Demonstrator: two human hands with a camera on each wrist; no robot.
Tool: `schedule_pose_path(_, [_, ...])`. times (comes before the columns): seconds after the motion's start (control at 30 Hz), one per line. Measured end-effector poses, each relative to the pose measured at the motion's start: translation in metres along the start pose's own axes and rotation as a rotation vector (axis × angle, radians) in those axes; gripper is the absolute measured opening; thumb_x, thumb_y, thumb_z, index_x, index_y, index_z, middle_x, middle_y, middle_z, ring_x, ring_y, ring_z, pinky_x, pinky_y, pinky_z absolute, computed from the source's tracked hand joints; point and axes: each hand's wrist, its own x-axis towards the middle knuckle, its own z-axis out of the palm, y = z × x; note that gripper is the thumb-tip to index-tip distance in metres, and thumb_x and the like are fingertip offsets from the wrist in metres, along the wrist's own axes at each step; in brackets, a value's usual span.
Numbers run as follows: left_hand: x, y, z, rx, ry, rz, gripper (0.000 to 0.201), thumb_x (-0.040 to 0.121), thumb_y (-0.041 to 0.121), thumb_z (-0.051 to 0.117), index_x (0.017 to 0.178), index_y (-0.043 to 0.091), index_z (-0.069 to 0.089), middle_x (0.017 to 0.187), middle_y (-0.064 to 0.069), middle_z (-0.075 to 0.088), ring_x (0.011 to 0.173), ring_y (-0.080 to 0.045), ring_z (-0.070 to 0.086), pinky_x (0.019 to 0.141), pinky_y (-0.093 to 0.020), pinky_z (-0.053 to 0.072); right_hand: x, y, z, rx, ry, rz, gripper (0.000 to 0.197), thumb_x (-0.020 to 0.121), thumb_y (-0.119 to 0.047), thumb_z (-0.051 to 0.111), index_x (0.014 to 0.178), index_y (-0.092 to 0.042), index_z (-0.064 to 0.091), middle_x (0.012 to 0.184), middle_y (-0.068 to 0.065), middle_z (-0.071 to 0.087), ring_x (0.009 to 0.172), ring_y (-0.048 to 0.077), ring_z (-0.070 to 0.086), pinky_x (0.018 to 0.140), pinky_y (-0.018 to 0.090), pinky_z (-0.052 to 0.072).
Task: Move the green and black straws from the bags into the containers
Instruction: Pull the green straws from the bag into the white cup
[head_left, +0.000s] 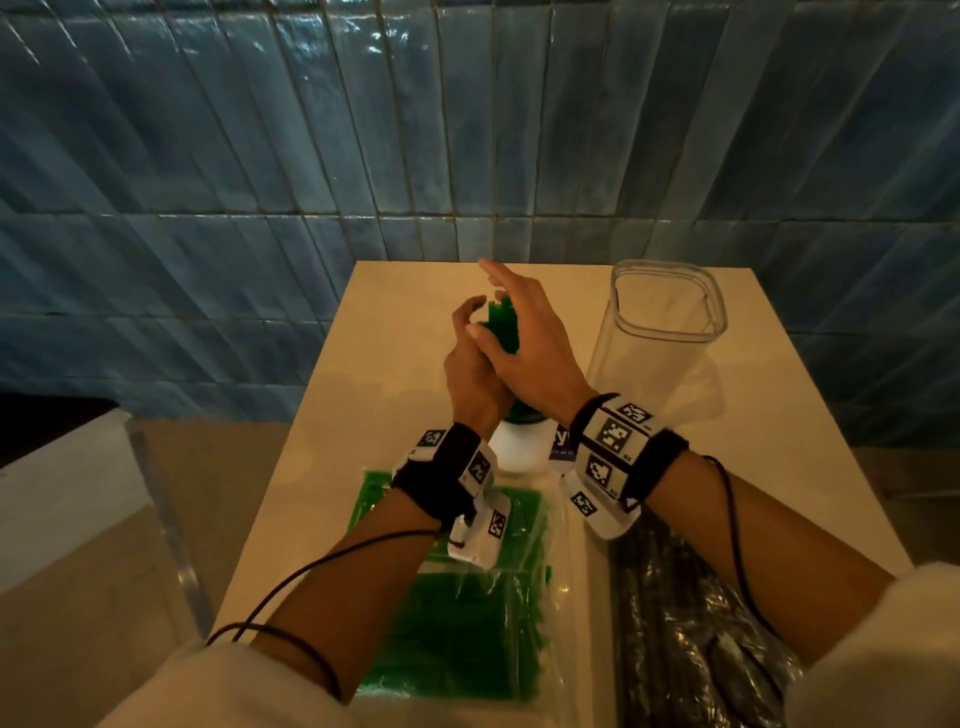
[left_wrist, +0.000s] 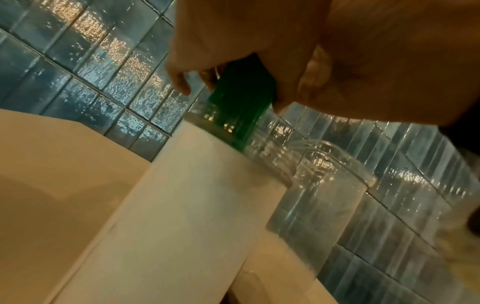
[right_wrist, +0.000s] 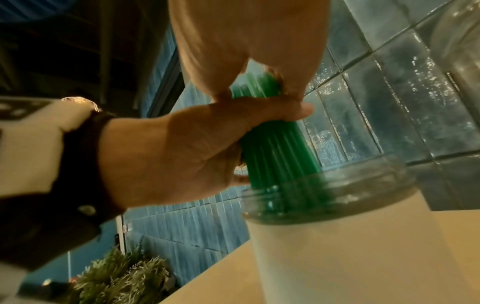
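Left hand (head_left: 470, 364) grips green straws (head_left: 501, 327) w/ curled fingers; bundle's lower end sits in white container (right_wrist: 337, 246) below. Right hand (head_left: 524, 338), fingers straight, presses the bundle's top. Clear container (head_left: 660, 332) right of both.

Hands (left_wrist: 259, 51) around green straws (left_wrist: 241, 102) — clear container (left_wrist: 324, 201) beside, on table (left_wrist: 168, 205).

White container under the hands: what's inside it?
The white container holds a bundle of green straws, lower ends inside its clear rim. The left hand grips the bundle; the right hand covers its top. The opaque wall hides the bottom.
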Motion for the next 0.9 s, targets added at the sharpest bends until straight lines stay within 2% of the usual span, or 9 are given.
schedule_pose_path(0.17, [-0.003,-0.002,-0.012,0.241,-0.186,-0.016,0.074,0.088,0.018,0.062,0.144,0.011,0.014,0.124,-0.013,0.055,0.106,-0.025,0.057,0.08,-0.031,0.044,-0.001,0.012,-0.002,-0.347,-0.202,0.01,0.046,0.098,-0.038,0.041,0.14,-0.017,0.042,0.153,0.0,0.026,0.14,0.017,0.024,0.115,0.04,0.024])
schedule_pose_path(0.3, [-0.013,-0.005,-0.032,0.213,-0.319,-0.039,0.127,0.059,0.031,0.087,0.147,0.019,-0.005,0.15,-0.012,0.025,0.134,-0.025,0.034,0.107,-0.042,0.034,-0.009,0.003,-0.02,-0.29,-0.079,-0.136,0.05,0.096,-0.04,0.041,0.142,-0.021,0.037,0.155,0.001,0.021,0.143,0.015,0.015,0.117,0.04,0.014])
schedule_pose_path(0.43, [-0.055,-0.015,-0.057,0.159,-0.065,-0.035,0.101,0.065,0.036,0.082,0.143,0.022,0.02,0.146,-0.002,0.026,0.131,-0.015,0.028,0.111,-0.036,0.028,-0.056,0.002,-0.05,-0.094,0.19,-0.101,0.031,0.095,-0.029,0.047,0.122,-0.016,0.057,0.133,-0.005,0.047,0.125,0.003,0.039,0.106,0.008,0.023])
schedule_pose_path(0.53, [-0.108,-0.032,-0.062,0.207,-0.104,-0.103,0.069,0.075,0.03,0.075,0.127,0.026,0.03,0.134,0.0,0.031,0.119,-0.01,0.033,0.1,-0.023,0.038,-0.109,0.015,-0.053,-0.055,0.284,0.007,0.016,0.09,-0.014,0.052,0.1,-0.008,0.063,0.107,0.004,0.058,0.097,0.003,0.052,0.087,0.004,0.038])
schedule_pose_path(0.57, [-0.127,-0.043,-0.061,0.272,-0.178,-0.129,0.069,0.075,0.035,0.075,0.123,0.028,0.026,0.133,0.001,0.029,0.12,-0.011,0.034,0.097,-0.02,0.038,-0.124,0.022,-0.05,-0.047,0.234,0.093,0.012,0.088,-0.009,0.054,0.097,-0.009,0.063,0.103,0.003,0.058,0.091,0.005,0.053,0.082,0.007,0.043])
schedule_pose_path(0.63, [-0.157,-0.065,-0.055,0.461,-0.353,-0.174,0.079,0.07,0.058,0.069,0.124,0.032,0.018,0.141,-0.001,0.018,0.133,-0.023,0.027,0.105,-0.036,0.037,-0.149,0.035,-0.04,-0.031,0.034,0.323,0.016,0.086,0.0,0.056,0.092,-0.014,0.061,0.099,-0.005,0.055,0.09,0.007,0.054,0.079,0.012,0.047])
schedule_pose_path(0.77, [-0.174,-0.092,-0.046,0.912,-0.594,-0.376,0.096,0.072,0.076,0.05,0.14,0.019,0.011,0.149,-0.017,-0.03,0.138,-0.043,-0.022,0.11,-0.063,0.006,-0.174,0.048,-0.014,-0.11,-0.458,0.577,0.025,0.089,-0.003,0.051,0.079,-0.022,0.063,0.097,-0.003,0.059,0.091,0.007,0.057,0.083,0.018,0.048])
schedule_pose_path(0.83, [-0.172,-0.095,-0.046,1.005,-0.644,-0.397,0.082,0.084,0.063,0.046,0.142,0.015,0.012,0.15,-0.022,-0.025,0.137,-0.047,-0.019,0.109,-0.065,0.005,-0.181,0.046,-0.001,-0.116,-0.579,0.577,0.023,0.091,-0.003,0.049,0.086,-0.016,0.067,0.1,-0.002,0.061,0.089,0.003,0.058,0.077,0.014,0.047])
schedule_pose_path(0.9, [-0.166,-0.097,-0.049,1.001,-0.644,-0.346,0.051,0.094,0.042,0.039,0.132,0.01,0.029,0.152,-0.026,0.004,0.139,-0.049,0.004,0.111,-0.062,0.016,-0.185,0.045,0.009,-0.123,-0.649,0.526,0.024,0.091,-0.002,0.047,0.097,-0.012,0.068,0.107,0.0,0.064,0.092,0.004,0.059,0.078,0.012,0.046])
